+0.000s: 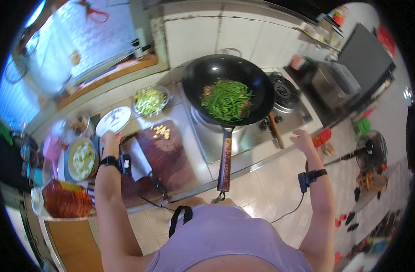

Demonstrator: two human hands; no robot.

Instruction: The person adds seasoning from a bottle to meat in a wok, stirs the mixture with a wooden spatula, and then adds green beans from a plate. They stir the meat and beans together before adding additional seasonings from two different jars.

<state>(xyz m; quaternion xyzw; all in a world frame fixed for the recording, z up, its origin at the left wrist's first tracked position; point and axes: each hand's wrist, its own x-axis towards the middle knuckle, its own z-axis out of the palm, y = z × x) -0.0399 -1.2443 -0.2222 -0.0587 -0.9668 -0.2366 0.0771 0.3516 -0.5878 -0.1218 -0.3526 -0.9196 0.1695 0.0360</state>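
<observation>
My left hand (111, 136) grips the near rim of a white plate (114, 120) with a dark pattern, above the left counter. Over the counter's front edge, right of the stove, my right hand (301, 140) holds nothing, its fingers apart. Between them a black wok (258, 85) sits on the stove, its wooden handle (224, 163) pointing toward me. Cut green stalks (227, 100) lie in the wok over some browned pieces. A cleaver (136, 159) and pale garlic-like cloves (160, 132) rest on a wooden cutting board (176, 156). A glass bowl of shredded pale-green vegetable (150, 101) stands behind the board.
A wooden-handled utensil (275, 131) lies on the stove's right side. At left are a bowl of cut vegetable pieces (82, 159), a pink container (52, 148) and a large oil bottle (66, 200). A metal pot (335, 85) stands at right, with a fan (370, 149) beyond the counter.
</observation>
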